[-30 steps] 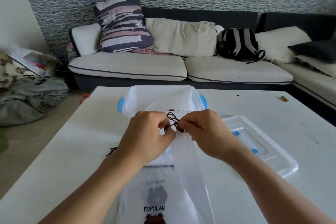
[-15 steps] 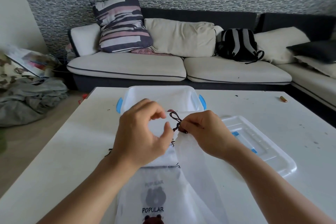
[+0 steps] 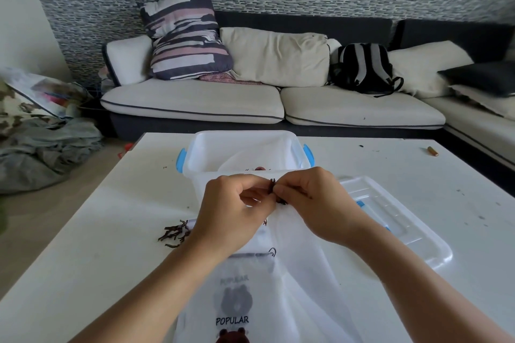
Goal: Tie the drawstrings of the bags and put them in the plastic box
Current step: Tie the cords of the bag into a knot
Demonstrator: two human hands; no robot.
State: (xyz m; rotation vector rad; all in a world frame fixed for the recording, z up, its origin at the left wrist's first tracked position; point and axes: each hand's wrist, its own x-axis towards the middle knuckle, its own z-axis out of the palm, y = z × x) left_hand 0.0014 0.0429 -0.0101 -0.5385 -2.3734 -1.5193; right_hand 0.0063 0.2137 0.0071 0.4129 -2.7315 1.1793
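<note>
Left of centre I see my left hand (image 3: pixel 237 205) pinching the dark brown drawstring (image 3: pixel 274 189) at the mouth of the thin translucent white bag (image 3: pixel 301 256), which is raised above the white table (image 3: pixel 83 245), probably so the knot forms freely. My right hand (image 3: pixel 312 203) pinches the same cord. Just behind waits the clear plastic box with blue latches (image 3: pixel 245 153), ready for it.

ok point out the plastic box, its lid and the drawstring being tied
plastic box (image 3: pixel 195 159): head view, on its left wall near the blue latch
lid (image 3: pixel 412 234): head view, on its clear top, right of the hands
drawstring (image 3: pixel 272 185): head view, on the dark cord between the fingertips
</note>
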